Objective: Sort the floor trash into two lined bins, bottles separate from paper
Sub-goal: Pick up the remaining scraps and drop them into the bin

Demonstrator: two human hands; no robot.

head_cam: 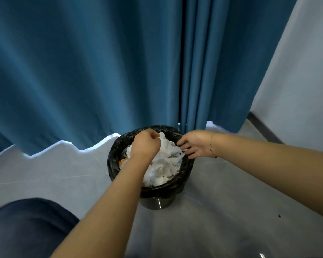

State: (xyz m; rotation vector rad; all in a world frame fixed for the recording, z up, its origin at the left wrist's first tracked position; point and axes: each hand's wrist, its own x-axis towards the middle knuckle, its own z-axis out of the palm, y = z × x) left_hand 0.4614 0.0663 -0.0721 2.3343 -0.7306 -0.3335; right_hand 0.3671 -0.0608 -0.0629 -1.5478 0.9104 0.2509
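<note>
A view from above, looking down at a round bin (158, 202) standing on a pale grey floor (222, 202) at the lower centre of the frame. A black liner (116, 159) is folded over the bin's rim, and the bin is heaped to the top with crumpled white paper (166, 164); a small orange scrap (122, 162) shows at the left edge of the heap. Two bare forearms reach in from the bottom of the frame. The left hand (146, 144) is above the far left of the heap, its fingers curled into a fist that pinches a piece of the white paper. The right hand (194, 144), with a thin bracelet (212, 148) at its wrist, is at the right rim with fingers loosely spread, the fingertips touching the liner's edge and the paper; it grips nothing. Blue curtains (82, 71) fill the upper frame, a pale wall (296, 81) the upper right, and a dark-trousered knee (26, 226) the lower left.
</note>
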